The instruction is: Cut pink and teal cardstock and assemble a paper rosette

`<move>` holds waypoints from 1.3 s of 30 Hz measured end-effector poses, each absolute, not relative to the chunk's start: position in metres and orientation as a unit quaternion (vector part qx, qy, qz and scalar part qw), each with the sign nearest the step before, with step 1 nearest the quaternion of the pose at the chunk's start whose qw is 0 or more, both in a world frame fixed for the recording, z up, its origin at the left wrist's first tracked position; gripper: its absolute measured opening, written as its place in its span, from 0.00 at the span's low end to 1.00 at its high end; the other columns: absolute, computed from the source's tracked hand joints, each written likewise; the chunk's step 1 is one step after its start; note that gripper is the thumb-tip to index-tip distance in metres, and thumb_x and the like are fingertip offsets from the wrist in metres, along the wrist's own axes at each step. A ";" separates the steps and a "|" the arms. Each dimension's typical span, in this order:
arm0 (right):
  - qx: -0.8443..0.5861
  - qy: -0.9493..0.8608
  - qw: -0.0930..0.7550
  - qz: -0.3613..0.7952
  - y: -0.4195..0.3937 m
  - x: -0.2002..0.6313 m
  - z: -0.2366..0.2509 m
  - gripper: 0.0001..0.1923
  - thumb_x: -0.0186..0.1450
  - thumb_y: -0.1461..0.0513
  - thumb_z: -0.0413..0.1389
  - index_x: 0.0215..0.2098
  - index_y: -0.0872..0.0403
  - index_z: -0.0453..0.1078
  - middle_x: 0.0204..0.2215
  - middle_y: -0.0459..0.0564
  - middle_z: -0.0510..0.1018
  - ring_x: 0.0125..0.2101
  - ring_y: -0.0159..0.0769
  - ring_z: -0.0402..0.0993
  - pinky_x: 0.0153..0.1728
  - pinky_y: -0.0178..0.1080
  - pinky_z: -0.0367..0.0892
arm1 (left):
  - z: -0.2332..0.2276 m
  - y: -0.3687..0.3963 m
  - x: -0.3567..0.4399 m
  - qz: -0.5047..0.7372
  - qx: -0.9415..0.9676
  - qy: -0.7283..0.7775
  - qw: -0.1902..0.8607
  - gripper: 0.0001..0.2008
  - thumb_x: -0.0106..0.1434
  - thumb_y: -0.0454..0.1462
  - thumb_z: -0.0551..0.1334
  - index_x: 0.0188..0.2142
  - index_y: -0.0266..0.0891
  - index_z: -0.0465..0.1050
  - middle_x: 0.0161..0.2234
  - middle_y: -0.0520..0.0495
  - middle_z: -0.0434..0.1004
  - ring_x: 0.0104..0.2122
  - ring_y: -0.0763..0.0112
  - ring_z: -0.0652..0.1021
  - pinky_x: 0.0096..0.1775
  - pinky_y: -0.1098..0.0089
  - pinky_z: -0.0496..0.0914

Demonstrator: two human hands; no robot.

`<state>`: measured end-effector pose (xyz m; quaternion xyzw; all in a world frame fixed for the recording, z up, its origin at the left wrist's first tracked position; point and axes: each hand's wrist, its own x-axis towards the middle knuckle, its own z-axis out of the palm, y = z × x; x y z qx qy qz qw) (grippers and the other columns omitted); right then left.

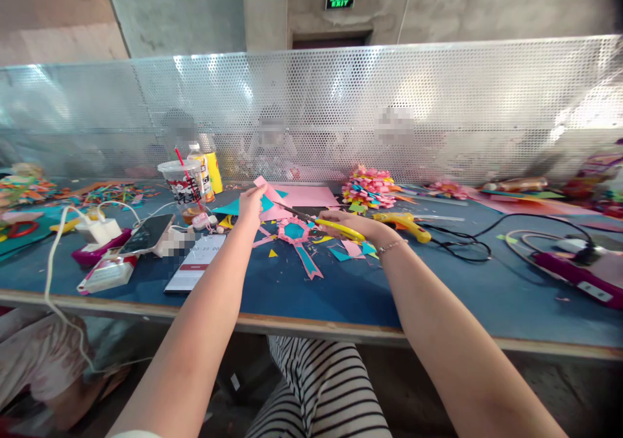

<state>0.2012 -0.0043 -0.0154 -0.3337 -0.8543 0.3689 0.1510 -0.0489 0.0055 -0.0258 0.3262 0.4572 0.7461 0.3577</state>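
Note:
My left hand pinches a pink paper piece and holds it up above the blue table. My right hand grips yellow-handled scissors; their blades point left at the pink paper and look open. Below the hands a pink and blue paper rosette with ribbon tails lies flat on the table, with small paper scraps around it.
A yellow glue gun with a black cord lies right of my right hand. Two phones, chargers, a drink cup and a bottle stand at left. Pink paper sheets and a paper flower pile lie behind. A perforated metal screen backs the table.

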 end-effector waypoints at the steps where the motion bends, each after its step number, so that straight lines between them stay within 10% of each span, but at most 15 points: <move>1: -0.330 -0.859 0.151 0.361 -0.005 0.202 -0.015 0.16 0.57 0.50 0.53 0.33 0.54 0.62 0.19 0.41 0.59 0.17 0.23 0.53 0.17 0.30 0.51 | -0.026 0.006 -0.049 0.750 0.329 0.449 0.357 0.12 0.45 0.41 0.65 0.22 0.36 0.64 0.17 0.58 0.54 0.12 0.87 0.53 0.14 0.79 0.45; 11: -0.372 -0.854 0.159 0.327 0.004 0.210 -0.014 0.14 0.58 0.52 0.51 0.32 0.54 0.60 0.22 0.44 0.65 0.19 0.26 0.59 0.19 0.31 0.56 | -0.028 0.009 -0.054 0.779 0.289 0.442 0.339 0.10 0.46 0.41 0.64 0.25 0.37 0.67 0.15 0.59 0.55 0.11 0.86 0.54 0.14 0.79 0.46; 19: -0.568 -0.816 0.104 -0.033 0.018 0.207 -0.021 0.17 0.54 0.54 0.56 0.32 0.61 0.68 0.34 0.61 0.73 0.36 0.44 0.69 0.33 0.37 0.60 | -0.034 0.009 -0.037 0.768 0.383 0.416 0.300 0.13 0.49 0.44 0.62 0.20 0.37 0.63 0.13 0.57 0.59 0.13 0.80 0.64 0.17 0.78 0.60; 28: -0.368 -0.788 0.392 0.301 -0.001 0.155 -0.032 0.18 0.53 0.49 0.55 0.21 0.57 0.61 0.17 0.40 0.61 0.19 0.24 0.54 0.21 0.31 0.51 | -0.041 -0.005 0.008 0.700 0.471 0.400 0.359 0.11 0.50 0.41 0.63 0.24 0.35 0.65 0.18 0.52 0.69 0.19 0.75 0.72 0.26 0.72 0.69; 39: -0.379 -0.653 0.423 0.501 0.007 0.152 -0.039 0.16 0.44 0.55 0.63 0.21 0.58 0.67 0.17 0.44 0.67 0.19 0.24 0.59 0.21 0.30 0.56 | -0.047 0.000 0.008 0.705 0.464 0.411 0.345 0.11 0.50 0.39 0.62 0.21 0.35 0.64 0.17 0.52 0.69 0.18 0.78 0.71 0.25 0.74 0.68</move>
